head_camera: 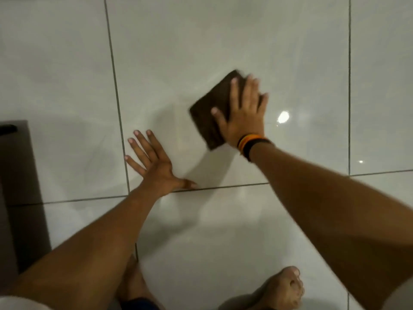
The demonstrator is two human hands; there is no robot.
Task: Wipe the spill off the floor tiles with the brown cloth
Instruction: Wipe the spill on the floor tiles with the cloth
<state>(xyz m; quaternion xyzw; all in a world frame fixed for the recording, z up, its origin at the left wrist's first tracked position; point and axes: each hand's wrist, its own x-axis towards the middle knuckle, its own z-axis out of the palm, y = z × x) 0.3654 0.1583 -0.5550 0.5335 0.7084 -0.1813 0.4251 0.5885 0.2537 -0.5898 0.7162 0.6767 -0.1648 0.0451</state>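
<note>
A folded brown cloth (211, 110) lies flat on a glossy white floor tile (178, 63) in the middle of the head view. My right hand (243, 110) presses down on the cloth's right half with fingers spread; a striped band sits on that wrist. My left hand (154, 162) rests palm-down on the same tile, fingers apart, to the lower left of the cloth and holding nothing. Faint wet smears show on the tile between the two hands. The cloth's edges look blurred.
A dark brown piece of furniture (20, 175) stands at the left edge. My bare feet (283, 287) are at the bottom of the view. Grey grout lines (349, 86) cross the floor. A light reflection (283, 117) glints right of the cloth.
</note>
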